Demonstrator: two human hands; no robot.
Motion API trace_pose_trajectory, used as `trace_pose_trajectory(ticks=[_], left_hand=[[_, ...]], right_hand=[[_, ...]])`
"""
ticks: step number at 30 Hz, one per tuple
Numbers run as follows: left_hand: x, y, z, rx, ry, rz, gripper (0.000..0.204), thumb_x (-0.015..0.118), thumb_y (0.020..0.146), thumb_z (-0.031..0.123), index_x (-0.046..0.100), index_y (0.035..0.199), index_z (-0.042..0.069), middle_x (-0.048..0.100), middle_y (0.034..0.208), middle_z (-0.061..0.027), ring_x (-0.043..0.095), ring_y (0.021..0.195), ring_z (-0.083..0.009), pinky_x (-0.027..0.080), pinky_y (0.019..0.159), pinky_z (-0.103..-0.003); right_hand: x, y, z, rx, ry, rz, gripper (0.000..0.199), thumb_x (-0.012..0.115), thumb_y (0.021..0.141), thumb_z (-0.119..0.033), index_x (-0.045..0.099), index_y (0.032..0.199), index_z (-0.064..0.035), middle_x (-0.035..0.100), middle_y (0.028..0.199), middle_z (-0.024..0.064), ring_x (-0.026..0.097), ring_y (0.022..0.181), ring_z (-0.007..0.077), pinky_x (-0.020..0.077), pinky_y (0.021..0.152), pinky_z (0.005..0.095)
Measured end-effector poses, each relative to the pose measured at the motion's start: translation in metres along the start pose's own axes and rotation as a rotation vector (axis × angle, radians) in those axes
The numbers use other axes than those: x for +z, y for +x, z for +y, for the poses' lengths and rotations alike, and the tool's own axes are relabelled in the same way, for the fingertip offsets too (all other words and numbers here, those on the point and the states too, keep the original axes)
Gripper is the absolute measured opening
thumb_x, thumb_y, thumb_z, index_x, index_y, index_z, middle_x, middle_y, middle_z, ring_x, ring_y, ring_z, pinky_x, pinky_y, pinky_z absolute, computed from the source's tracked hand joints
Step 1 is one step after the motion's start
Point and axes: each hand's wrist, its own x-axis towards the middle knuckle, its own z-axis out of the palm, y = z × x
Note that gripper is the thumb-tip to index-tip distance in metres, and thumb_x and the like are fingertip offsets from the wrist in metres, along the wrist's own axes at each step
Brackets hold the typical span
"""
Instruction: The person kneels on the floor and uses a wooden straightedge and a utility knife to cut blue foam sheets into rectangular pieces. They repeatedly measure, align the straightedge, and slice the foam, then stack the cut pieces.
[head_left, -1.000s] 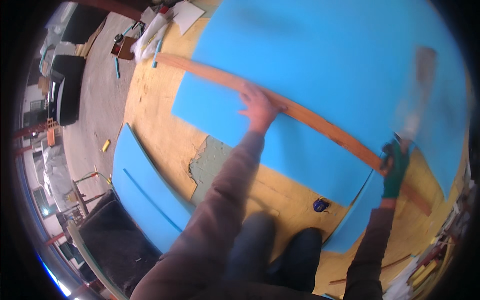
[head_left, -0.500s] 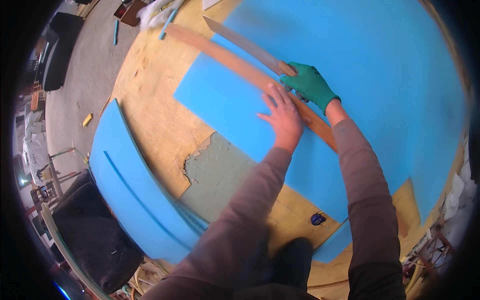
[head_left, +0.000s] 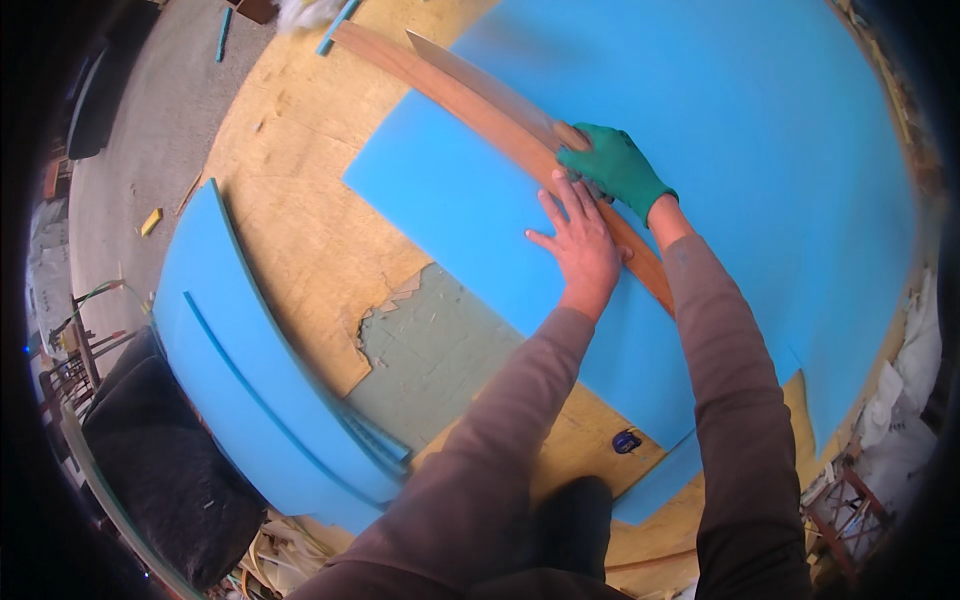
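My bare left hand (head_left: pixel 588 245) lies with fingers spread, pressing at the near edge of a long reddish-brown wooden strip (head_left: pixel 440 95). The strip runs diagonally across a blue foam sheet (head_left: pixel 440 180). In a green glove, my right hand (head_left: pixel 618 168) is closed round the wooden handle of a long-bladed knife (head_left: pixel 490 85). Its blade points to the far left and stands along the far edge of the strip, partly hidden by it. My gloved fingers are right beside the left fingertips, partly hidden behind the strip.
A plywood tabletop (head_left: pixel 300 200) lies under the foam, with a grey-green patch (head_left: pixel 430 330) where its surface is torn. A tape measure (head_left: pixel 626 441) rests near me. Other blue foam pieces (head_left: pixel 250 370) lie at the left, beside a black cushioned seat (head_left: pixel 165 470).
The knife blade has come closer against the strip's far edge. My left hand has shifted slightly to the right along the strip. The whole view has moved a little.
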Motion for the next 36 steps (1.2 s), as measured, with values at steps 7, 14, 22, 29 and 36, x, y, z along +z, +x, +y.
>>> trace_pose_trajectory(ticks=[7, 14, 22, 29, 36], left_hand=[[0.029, 0.005, -0.007, 0.022, 0.194, 0.171, 0.114, 0.088, 0.083, 0.041, 0.028, 0.168, -0.004, 0.011, 0.180, -0.0203, 0.024, 0.159, -0.0498, 0.038, 0.105, -0.085], [0.064, 0.005, -0.028, 0.226, -0.697, 0.198, 0.086, 0.059, 0.101, 0.052, 0.033, 0.169, 0.007, 0.014, 0.179, -0.0228, 0.022, 0.158, -0.0541, 0.034, 0.102, -0.087], [0.062, 0.011, -0.027, 0.136, 0.161, 0.236, 0.108, 0.074, 0.087, 0.065, 0.034, 0.167, 0.005, 0.016, 0.178, -0.0243, 0.021, 0.158, -0.0543, 0.033, 0.098, -0.088], [0.037, 0.006, -0.018, 0.097, 0.179, 0.137, 0.141, 0.096, 0.060, 0.068, 0.031, 0.167, 0.002, 0.023, 0.176, -0.0181, 0.028, 0.157, -0.0473, 0.043, 0.104, -0.076], [0.037, 0.013, -0.024, 0.163, 0.193, 0.099, 0.149, 0.096, 0.061, 0.071, 0.023, 0.169, -0.002, 0.022, 0.176, -0.0255, 0.026, 0.157, -0.0498, 0.039, 0.115, -0.070]], right_hand=[[0.015, 0.035, -0.026, 0.010, 0.069, -0.030, 0.049, 0.075, 0.093, -0.035, 0.073, 0.136, -0.0118, 0.080, 0.091, 0.0088, 0.071, 0.071, 0.0208, 0.0588, 0.069, 0.0381], [0.037, 0.084, -0.050, -0.048, -0.284, 0.000, 0.043, 0.069, 0.094, -0.025, 0.075, 0.134, -0.0111, 0.080, 0.091, 0.0104, 0.074, 0.073, 0.0231, 0.0608, 0.073, 0.0430], [0.017, 0.041, -0.032, -0.036, -0.528, -0.074, 0.030, 0.064, 0.090, -0.017, 0.080, 0.113, -0.0058, 0.079, 0.086, 0.0145, 0.074, 0.074, 0.0247, 0.0576, 0.070, 0.0465], [-0.026, -0.069, 0.061, -0.091, -0.573, -0.039, 0.041, 0.071, 0.094, -0.032, 0.075, 0.126, -0.0077, 0.076, 0.121, 0.0216, 0.074, 0.113, 0.0396, 0.0595, 0.097, 0.0492], [-0.075, -0.202, 0.153, -0.021, -0.497, -0.009, 0.038, 0.061, 0.104, -0.038, 0.072, 0.130, -0.0112, 0.076, 0.121, 0.0206, 0.073, 0.111, 0.0392, 0.0585, 0.095, 0.0501]])
